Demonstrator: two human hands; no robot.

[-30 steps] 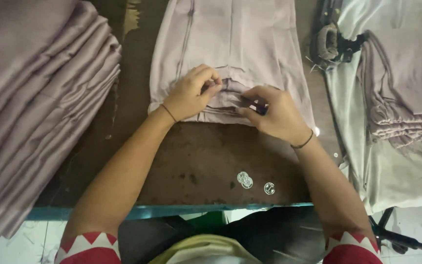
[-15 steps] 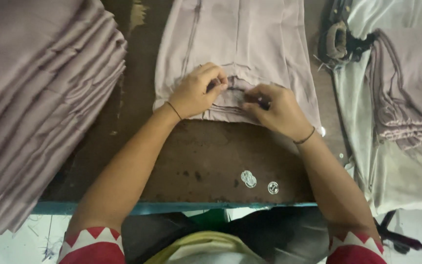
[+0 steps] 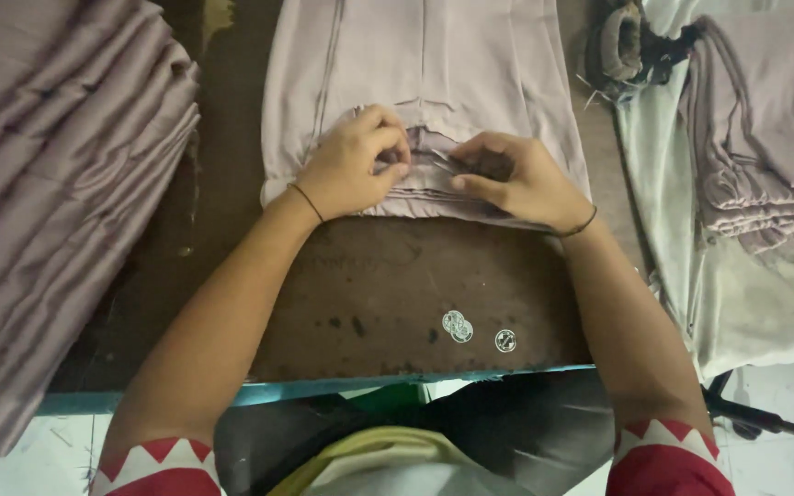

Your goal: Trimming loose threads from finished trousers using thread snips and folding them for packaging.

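Note:
A pale mauve garment (image 3: 434, 64) lies flat on the dark brown table (image 3: 388, 285), its near hem toward me. My left hand (image 3: 356, 165) pinches the folded hem layers between thumb and fingers. Close beside it, my right hand (image 3: 512, 179) presses and grips the same hem edge, fingers curled over the cloth. Each wrist carries a thin dark band. What sits between the fingertips is hidden by the fingers.
A tall stack of folded mauve cloth (image 3: 57, 193) fills the left side. Another folded pile (image 3: 769, 138) rests on a pale sheet (image 3: 746, 294) at the right. Three small round stickers (image 3: 470, 331) mark the table near its teal front edge (image 3: 323, 390). A dark bundled object (image 3: 627, 46) lies top right.
Both hands stay on the garment's hem, fingers working closer together. The view has shifted slightly, otherwise little differs.

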